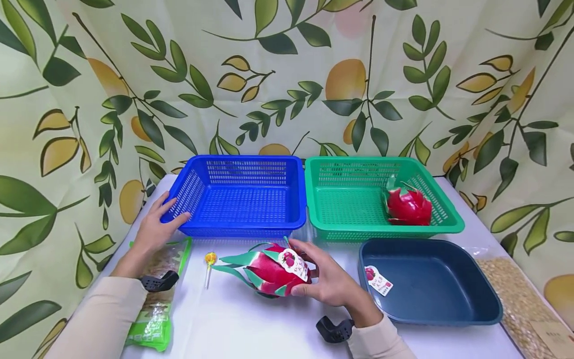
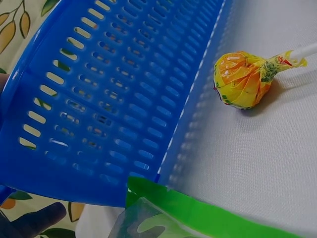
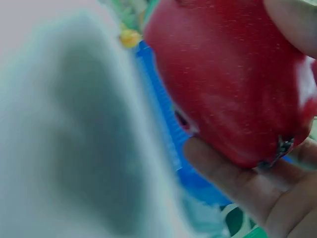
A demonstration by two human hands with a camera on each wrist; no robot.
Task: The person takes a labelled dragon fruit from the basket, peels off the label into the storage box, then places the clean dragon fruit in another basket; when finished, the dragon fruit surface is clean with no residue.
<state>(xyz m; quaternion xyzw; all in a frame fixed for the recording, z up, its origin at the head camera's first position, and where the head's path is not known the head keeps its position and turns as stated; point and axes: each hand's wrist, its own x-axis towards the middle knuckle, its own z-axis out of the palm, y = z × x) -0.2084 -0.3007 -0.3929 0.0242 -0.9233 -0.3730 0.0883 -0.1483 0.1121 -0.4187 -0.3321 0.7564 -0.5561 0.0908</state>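
A red dragon fruit [image 1: 269, 271] with long green scales and a white tag lies sideways over the white table. My right hand [image 1: 329, 276] grips its rounded end, thumb in front and fingers behind; the right wrist view shows the fingers against its red skin [image 3: 223, 74]. At the near-left corner of the blue basket [image 1: 242, 231], my left hand [image 1: 157, 224] rests on the rim with fingers and thumb spread. A wrapped yellow-orange lollipop [image 1: 210, 258] lies between the hands, its head near the basket's front wall in the left wrist view.
The green basket [image 1: 345, 231] holds another dragon fruit [image 1: 409, 207]. In front stands a dark blue tub [image 1: 430, 284] with a printed tag [image 1: 378, 280]. A green-edged packet [image 1: 154, 319] lies under the left forearm; a bag of grains [image 1: 506, 284] lies at far right.
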